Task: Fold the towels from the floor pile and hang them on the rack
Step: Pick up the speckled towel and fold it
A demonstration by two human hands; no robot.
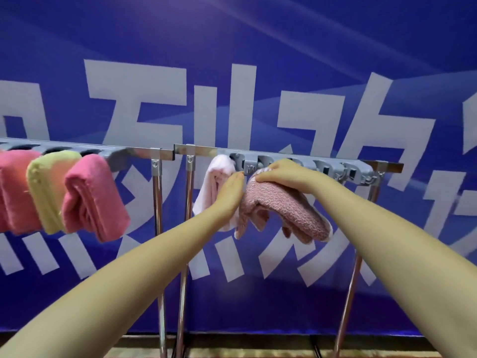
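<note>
A folded dusty-pink towel hangs over the bar of the right rack. My right hand lies flat on top of it at the bar, fingers straight. To its left my left hand presses with straight fingers against the towel's left side. A pale pink towel hangs just left of that, partly hidden by my left hand. On the left rack hang two bright pink towels and a yellow-green one between them.
A blue banner with large white characters covers the wall behind the racks. Chrome rack legs run down to a wooden floor strip. The right rack's grey clip strip has several free slots to the right of my hands.
</note>
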